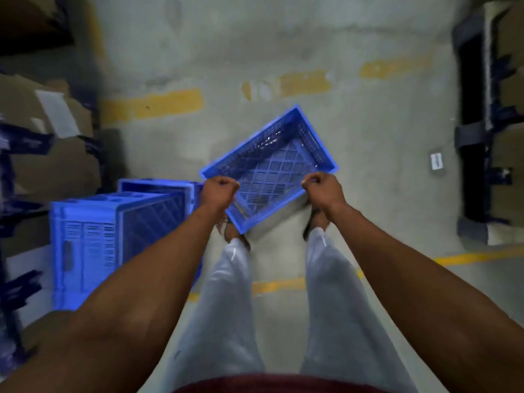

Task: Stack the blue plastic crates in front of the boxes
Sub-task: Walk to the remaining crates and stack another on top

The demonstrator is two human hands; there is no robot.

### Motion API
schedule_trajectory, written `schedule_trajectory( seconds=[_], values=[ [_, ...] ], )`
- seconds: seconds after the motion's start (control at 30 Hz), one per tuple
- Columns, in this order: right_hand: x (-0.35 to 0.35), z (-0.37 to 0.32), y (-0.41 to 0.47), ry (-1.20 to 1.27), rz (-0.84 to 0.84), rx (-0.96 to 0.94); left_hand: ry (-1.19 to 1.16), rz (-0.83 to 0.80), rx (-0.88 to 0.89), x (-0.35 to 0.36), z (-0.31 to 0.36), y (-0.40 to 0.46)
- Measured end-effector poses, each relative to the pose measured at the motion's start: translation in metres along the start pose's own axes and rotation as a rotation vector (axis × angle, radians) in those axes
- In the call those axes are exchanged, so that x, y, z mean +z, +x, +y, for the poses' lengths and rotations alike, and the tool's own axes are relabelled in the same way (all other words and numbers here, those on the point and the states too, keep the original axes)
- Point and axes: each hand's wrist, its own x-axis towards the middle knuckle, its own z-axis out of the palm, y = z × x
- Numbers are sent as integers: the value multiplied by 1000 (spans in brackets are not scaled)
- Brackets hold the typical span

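- Crate (279,168): blue, open top toward me, slotted floor visible; I hold it with both hands above the floor (283,52), turned at a slant so one corner points away from me and one toward my feet.
- Left hand (219,191): my fingers are curled into a fist over the crate's near-left rim; the rim passes under my knuckles, and the basin lies just beyond and to the right of them.
- Right hand (321,188): my fingers are curled tight over the near-right rim; the basin lies to the left of and beyond them. The fingertips themselves are hidden by the backs of my hands.
- Stack (113,236): more blue crates, standing on the floor left of and below my left hand; the nearest shows a slotted side wall. My left forearm crosses in front of it.
- Boxes (48,137): brown cartons at far left, beyond the stack from my fingers.
- Trousers (226,293): pale, below the held crate, between my forearms.
- Yellow lines (153,104): worn floor markings beyond the crate's far corner.
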Motion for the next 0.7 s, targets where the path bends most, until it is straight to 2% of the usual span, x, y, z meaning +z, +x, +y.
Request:
schedule_trajectory(
  seconds=[0.13, 0.27, 0.37, 0.47, 0.6, 0.7],
  values=[
    [17, -3, 110, -241, 11, -77, -142, 117, -113, 51, -42, 83],
    [40, 21, 207, -386, -41, -184, -163, 144, -192, 94, -89, 127],
    [52, 42, 268, -501, -24, -238, -239, 351, -286, 111, -114, 161],
    [49, 52, 309, -654, 41, -231, -142, 488, -414, 129, -137, 188],
    [40, 58, 339, -641, 33, -162, -84, 399, -515, 151, -145, 206],
    [39, 66, 351, -603, -32, -123, -57, 408, -556, 162, -141, 211]
  ],
)
